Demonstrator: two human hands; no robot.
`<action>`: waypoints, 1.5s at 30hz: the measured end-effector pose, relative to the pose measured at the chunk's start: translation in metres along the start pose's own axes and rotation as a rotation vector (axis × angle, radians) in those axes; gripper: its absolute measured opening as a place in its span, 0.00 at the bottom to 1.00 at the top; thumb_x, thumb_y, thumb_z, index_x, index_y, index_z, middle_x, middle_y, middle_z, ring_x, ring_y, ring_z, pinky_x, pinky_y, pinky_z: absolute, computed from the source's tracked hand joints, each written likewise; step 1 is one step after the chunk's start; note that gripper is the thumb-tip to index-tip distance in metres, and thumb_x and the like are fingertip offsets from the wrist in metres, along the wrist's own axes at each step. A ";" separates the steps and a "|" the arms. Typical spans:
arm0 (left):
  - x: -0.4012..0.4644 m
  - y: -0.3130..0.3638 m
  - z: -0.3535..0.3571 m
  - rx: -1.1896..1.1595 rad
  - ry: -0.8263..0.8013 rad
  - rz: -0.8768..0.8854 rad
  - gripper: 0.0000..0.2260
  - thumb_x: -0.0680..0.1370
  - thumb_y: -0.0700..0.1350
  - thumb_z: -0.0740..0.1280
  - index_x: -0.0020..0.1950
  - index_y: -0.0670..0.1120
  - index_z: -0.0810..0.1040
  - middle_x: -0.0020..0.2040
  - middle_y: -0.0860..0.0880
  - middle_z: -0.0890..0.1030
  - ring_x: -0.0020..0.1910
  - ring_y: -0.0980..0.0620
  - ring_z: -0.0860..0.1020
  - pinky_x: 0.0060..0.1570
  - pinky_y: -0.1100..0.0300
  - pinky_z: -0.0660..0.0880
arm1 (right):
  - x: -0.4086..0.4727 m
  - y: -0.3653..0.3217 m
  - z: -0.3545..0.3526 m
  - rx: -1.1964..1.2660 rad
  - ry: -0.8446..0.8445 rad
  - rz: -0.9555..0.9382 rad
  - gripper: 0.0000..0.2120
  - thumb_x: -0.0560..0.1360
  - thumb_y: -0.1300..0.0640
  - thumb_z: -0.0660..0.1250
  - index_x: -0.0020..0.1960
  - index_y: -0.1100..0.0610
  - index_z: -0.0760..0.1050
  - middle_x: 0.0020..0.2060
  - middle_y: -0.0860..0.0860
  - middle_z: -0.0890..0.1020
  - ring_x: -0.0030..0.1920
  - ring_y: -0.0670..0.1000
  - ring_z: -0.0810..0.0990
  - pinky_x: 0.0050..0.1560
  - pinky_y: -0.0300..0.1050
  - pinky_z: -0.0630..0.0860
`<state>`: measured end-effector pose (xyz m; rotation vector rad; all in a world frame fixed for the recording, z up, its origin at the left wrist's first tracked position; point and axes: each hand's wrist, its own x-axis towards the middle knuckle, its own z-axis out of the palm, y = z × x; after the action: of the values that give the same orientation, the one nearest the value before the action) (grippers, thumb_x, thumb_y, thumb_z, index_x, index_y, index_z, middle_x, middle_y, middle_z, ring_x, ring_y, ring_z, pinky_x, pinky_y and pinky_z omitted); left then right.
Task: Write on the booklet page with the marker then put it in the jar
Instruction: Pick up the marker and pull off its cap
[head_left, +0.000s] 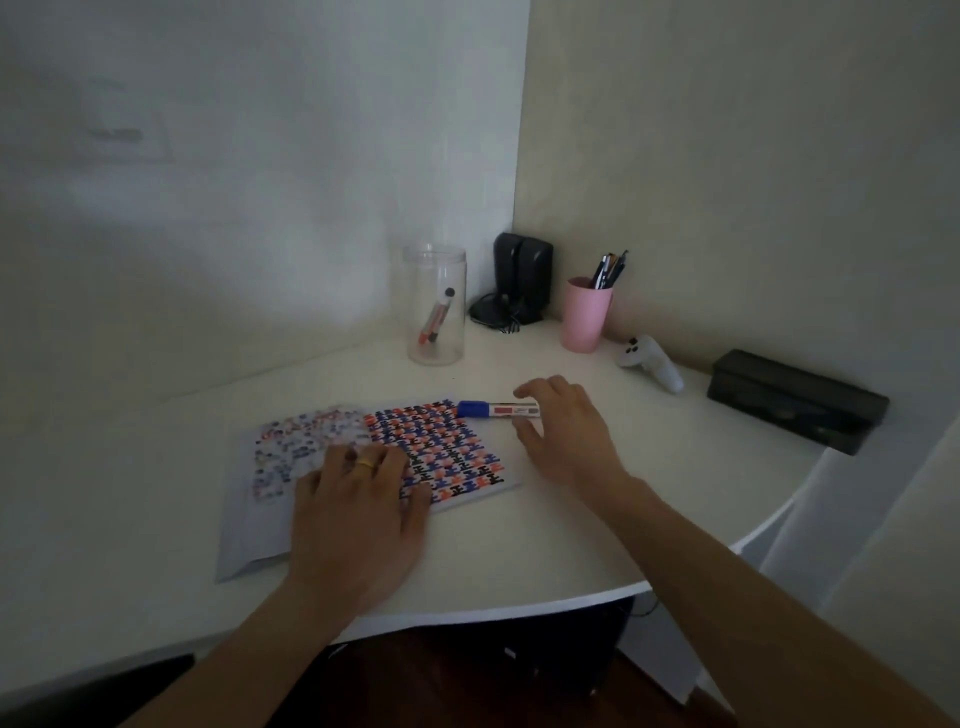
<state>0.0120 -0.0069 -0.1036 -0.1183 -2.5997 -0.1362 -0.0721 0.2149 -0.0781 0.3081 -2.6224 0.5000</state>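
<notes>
Blue-capped marker (497, 410) | between right hand (563, 431) grip's spread fingers | ungrasped

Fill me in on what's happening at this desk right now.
A person sits at a white desk. The left hand rests flat on a patterned booklet, pinning it down. The right hand is open around a blue-capped marker lying at the booklet's far corner, not yet gripping it. The clear jar behind already holds another marker. Nothing looks written yet.
</notes>
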 end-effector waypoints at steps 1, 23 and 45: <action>0.000 -0.001 0.000 0.001 -0.011 0.002 0.16 0.75 0.58 0.58 0.54 0.49 0.76 0.55 0.47 0.82 0.55 0.43 0.75 0.47 0.46 0.73 | 0.007 -0.001 0.005 0.009 0.002 -0.005 0.17 0.80 0.52 0.64 0.68 0.51 0.72 0.64 0.52 0.77 0.64 0.54 0.73 0.62 0.48 0.72; 0.112 -0.013 0.021 -0.243 0.106 0.462 0.12 0.81 0.54 0.58 0.60 0.51 0.73 0.45 0.52 0.81 0.35 0.54 0.76 0.37 0.58 0.75 | 0.018 0.004 0.003 1.147 0.023 0.209 0.18 0.68 0.54 0.77 0.58 0.51 0.83 0.43 0.49 0.89 0.43 0.44 0.86 0.45 0.35 0.81; 0.100 0.033 0.017 -0.783 -0.461 0.316 0.19 0.84 0.52 0.48 0.40 0.47 0.70 0.29 0.53 0.66 0.25 0.56 0.65 0.29 0.64 0.63 | 0.016 -0.008 0.016 1.406 -0.171 0.424 0.11 0.76 0.54 0.70 0.41 0.61 0.80 0.23 0.52 0.71 0.25 0.50 0.67 0.25 0.40 0.63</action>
<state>-0.0787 0.0334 -0.0641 -0.9218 -2.7613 -1.1122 -0.0897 0.1989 -0.0811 0.1816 -1.9839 2.4659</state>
